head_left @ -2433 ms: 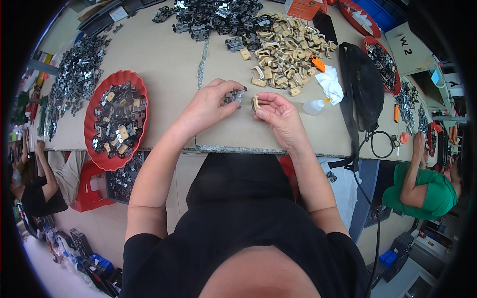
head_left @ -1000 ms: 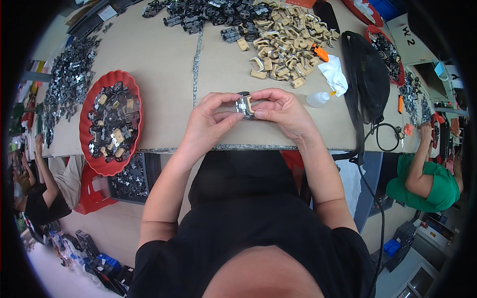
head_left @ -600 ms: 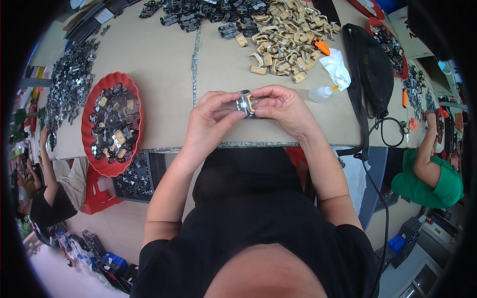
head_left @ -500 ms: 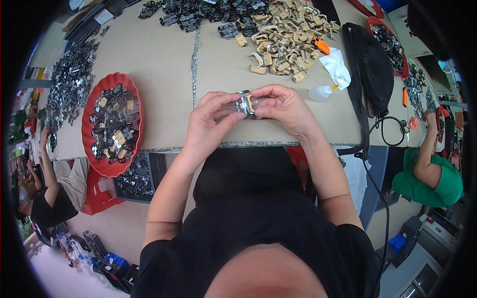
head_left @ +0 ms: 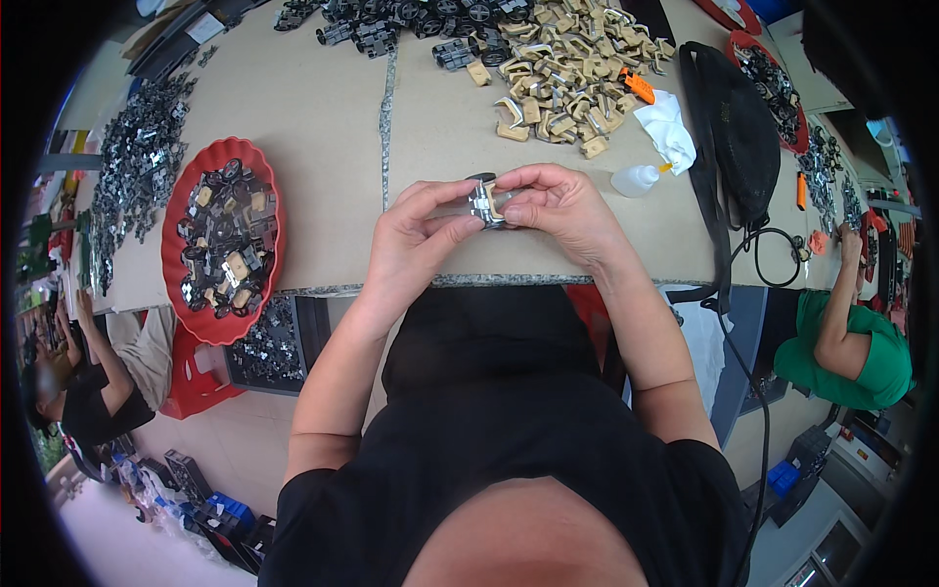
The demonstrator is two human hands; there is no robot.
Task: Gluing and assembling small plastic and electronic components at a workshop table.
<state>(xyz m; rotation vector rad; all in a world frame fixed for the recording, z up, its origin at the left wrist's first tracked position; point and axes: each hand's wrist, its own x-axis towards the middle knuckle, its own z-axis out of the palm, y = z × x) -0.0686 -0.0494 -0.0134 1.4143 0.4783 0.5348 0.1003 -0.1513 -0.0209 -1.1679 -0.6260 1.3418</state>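
I grip a small metal-and-tan part [head_left: 486, 203] between both hands: left hand [head_left: 416, 240] pinches its left end, right hand [head_left: 559, 210] closes on its right. Assembly looks in progress; next, press the halves together. Beyond them lies the tan pieces pile [head_left: 558, 73].

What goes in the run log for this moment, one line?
left hand: grips small part | right hand: grips same part | red tray: left, holding finished parts

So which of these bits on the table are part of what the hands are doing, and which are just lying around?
In use: small grey-and-tan metal part, pinched by left hand and right hand; tan parts pile; red tray of parts.

Lying about: black bag; white squeeze bottle; white cloth.
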